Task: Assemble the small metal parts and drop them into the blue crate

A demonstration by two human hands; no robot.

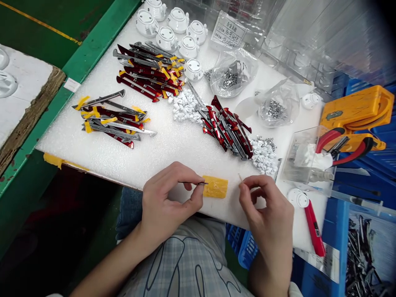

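Bright, even light falls over the white desk (161,152), glinting on the clear plastic bags (232,74). The lower left sinks into dark shadow. Wide-angle stretching shows toward the edges; the upper right corner looks blurred and dark.

The left hand's (173,200) fingertips hide part of a thin dark rod (188,182), and its tip is too small to make out. The right hand's (269,210) fingertips cover the lower end of a thin pale sliver (240,177), too slight to identify. Marks on the yellow tape patch (216,187) are indistinct. Small metal parts in the two clear bags (233,76) (279,105) are too tiny to tell apart. Stacked clear trays (306,37) blur towards the upper right. The left edge crops a white round part (6,84); the right edge, a bin of dark metal pieces (360,251); the bottom edge, the plaid apron (192,268)
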